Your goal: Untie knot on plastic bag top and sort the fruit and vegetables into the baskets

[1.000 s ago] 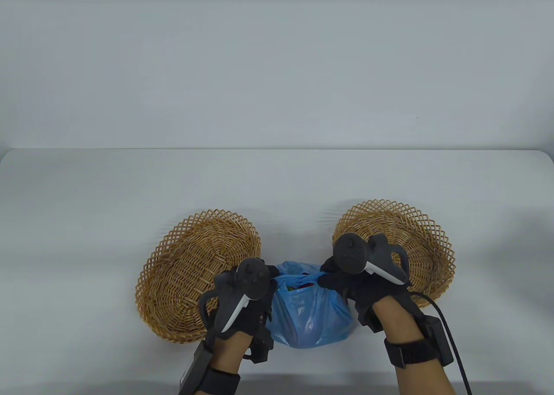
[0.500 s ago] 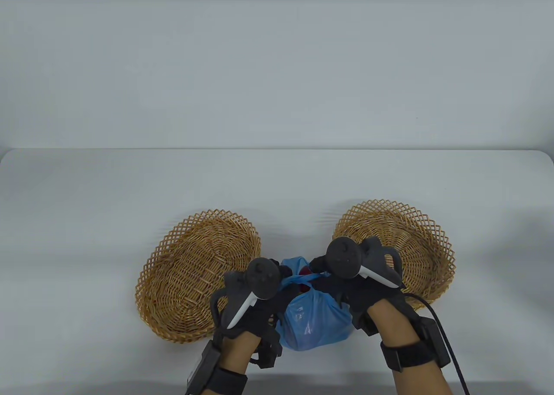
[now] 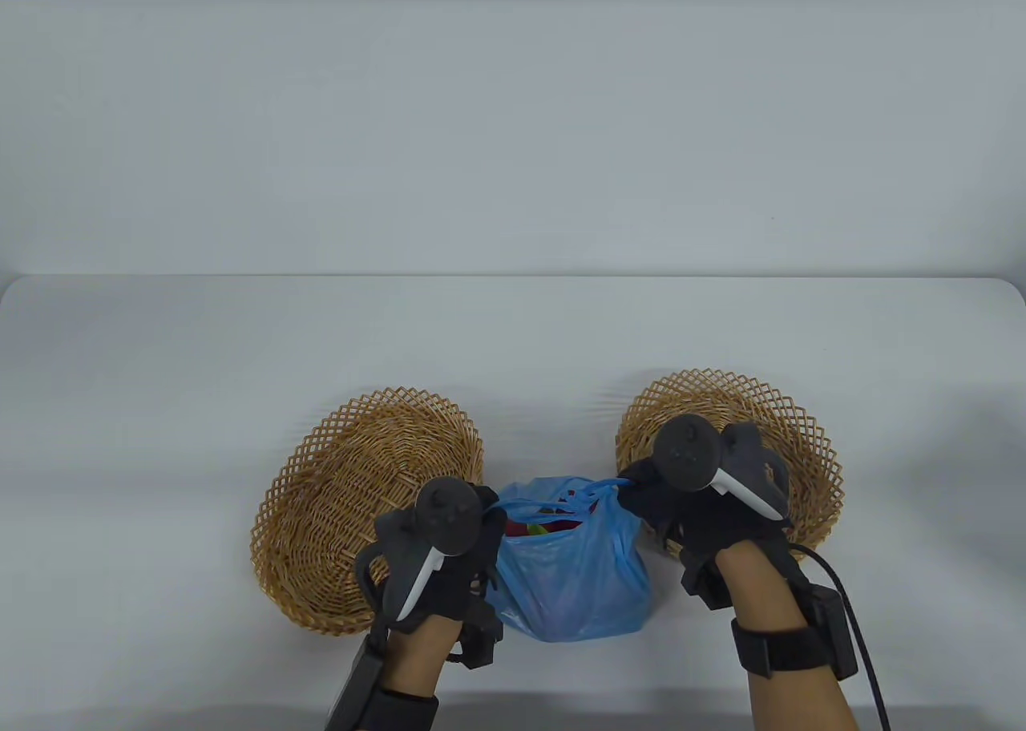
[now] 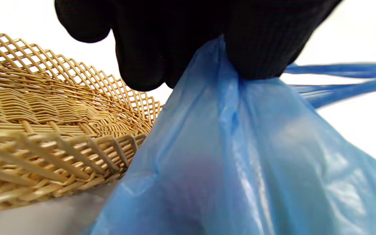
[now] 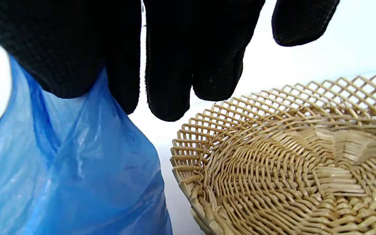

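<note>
i am working on the first step, the opening of the blue plastic bag (image 3: pixel 573 583), which is standing on the table (image 3: pixel 160 346) between the left basket (image 3: pixel 353 506) and the right basket (image 3: pixel 769 418), just beside both. my left hand (image 3: pixel 437 551) is pinching the left handle of the bag between thumb and fingers (image 4: pixel 148 58), and my right hand (image 3: pixel 697 498) is pinching the right handle in the same way, with the other fingers (image 5: pixel 188 65) hanging free above the rim of the right basket. the two handles are stretching apart over the mouth, and i am seeing red and yellow-green produce (image 3: pixel 549 525) inside through the gap. i am judging that the knot is loose or nearly undone, because thin blue strands (image 3: pixel 561 502) are crossing the mouth, but i cannot tell if they are fully separated. both baskets are holding nothing, so the sorting is not yet begun. the next move is asking me to pull the handles wide without lifting the bag, so it is not tipping, and then to free one hand for reaching inside.
</note>
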Available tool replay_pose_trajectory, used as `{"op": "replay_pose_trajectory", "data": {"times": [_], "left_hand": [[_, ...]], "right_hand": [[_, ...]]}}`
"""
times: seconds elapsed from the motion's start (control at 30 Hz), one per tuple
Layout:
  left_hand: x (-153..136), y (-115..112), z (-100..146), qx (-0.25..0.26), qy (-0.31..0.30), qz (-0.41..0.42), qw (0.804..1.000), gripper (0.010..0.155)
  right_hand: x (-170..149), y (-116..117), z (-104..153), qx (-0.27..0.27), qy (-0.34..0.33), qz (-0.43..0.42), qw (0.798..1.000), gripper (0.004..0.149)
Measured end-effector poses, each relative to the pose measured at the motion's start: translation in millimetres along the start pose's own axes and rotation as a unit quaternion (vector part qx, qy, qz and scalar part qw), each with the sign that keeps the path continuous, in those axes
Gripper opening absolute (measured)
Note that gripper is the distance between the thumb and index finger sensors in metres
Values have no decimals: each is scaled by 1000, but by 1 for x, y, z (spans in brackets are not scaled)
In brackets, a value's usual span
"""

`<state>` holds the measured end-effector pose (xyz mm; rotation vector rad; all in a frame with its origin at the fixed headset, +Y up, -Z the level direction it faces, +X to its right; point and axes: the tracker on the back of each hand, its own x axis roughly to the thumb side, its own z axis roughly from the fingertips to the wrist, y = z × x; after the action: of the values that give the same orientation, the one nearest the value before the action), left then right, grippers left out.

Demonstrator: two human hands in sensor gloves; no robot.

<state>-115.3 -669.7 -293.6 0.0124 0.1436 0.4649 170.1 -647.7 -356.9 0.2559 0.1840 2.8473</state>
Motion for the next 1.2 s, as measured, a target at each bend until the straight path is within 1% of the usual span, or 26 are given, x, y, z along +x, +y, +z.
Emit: {"op": "replay_pose_trajectory", "data": {"times": [0.1, 0.17, 0.23, 0.3, 0.33, 0.4, 0.43, 0.5, 0.53, 0.57, 0.67, 0.77, 0.8, 0.87, 0.93, 1.0, 1.07, 1.1, 1.2], "left_hand": [[-1, 2, 0, -7, -9, 16, 1000, 48], [1, -2, 0, -32, -36, 31, 998, 62], [6, -8, 0, -58, -55, 32, 996, 77], [11, -14, 0, -68, -65, 6, 996, 89], [15, -17, 0, -68, -63, -20, 995, 90], [21, -21, -3, -62, -43, -61, 995, 85], [23, -22, -4, -54, -29, -75, 995, 79], [24, -22, -5, -23, 1, -107, 994, 60], [23, -20, -4, -11, 8, -114, 993, 53], [20, -16, -5, 8, 23, -112, 993, 45], [9, -8, -6, 12, 40, -62, 997, 44], [1, -5, -6, 8, 38, -29, 999, 44], [0, -4, -6, 6, 36, -24, 999, 45], [0, -4, -6, 3, 33, -23, 999, 45], [0, -5, -6, 0, 26, -18, 1000, 45], [1, -5, -6, 0, 20, -22, 1000, 45], [1, -4, -6, 6, 21, -24, 999, 45], [0, -4, -6, 10, 22, -27, 999, 45], [-4, -3, -6, 13, 29, -26, 999, 44]], "right_hand": [[-4, -1, 1, 4, -11, -37, 999, 46], [0, 2, 0, 9, -35, -61, 997, 53], [5, 7, -1, 29, -47, -82, 995, 59], [13, 12, -1, 48, -64, -89, 993, 59], [16, 14, -1, 55, -69, -94, 992, 58], [23, 18, -2, 70, -79, -111, 988, 59], [26, 19, -1, 79, -85, -114, 987, 59], [30, 18, 1, 84, -93, -100, 987, 60], [31, 17, 2, 81, -92, -87, 989, 60], [33, 15, 3, 66, -86, -53, 993, 61], [33, 12, 5, 27, -68, 6, 997, 58], [32, 10, 6, 17, -47, 50, 997, 55], [33, 8, 7, 4, -48, 56, 997, 53], [39, 7, 11, -10, -61, 41, 997, 50], [50, 10, 14, -3, -84, 26, 996, 48], [62, 18, 15, 12, -100, 23, 995, 46], [72, 28, 15, 27, -97, 70, 992, 46], [75, 34, 14, 28, -83, 125, 988, 46], [71, 40, 10, 20, -43, 203, 978, 50]]}}
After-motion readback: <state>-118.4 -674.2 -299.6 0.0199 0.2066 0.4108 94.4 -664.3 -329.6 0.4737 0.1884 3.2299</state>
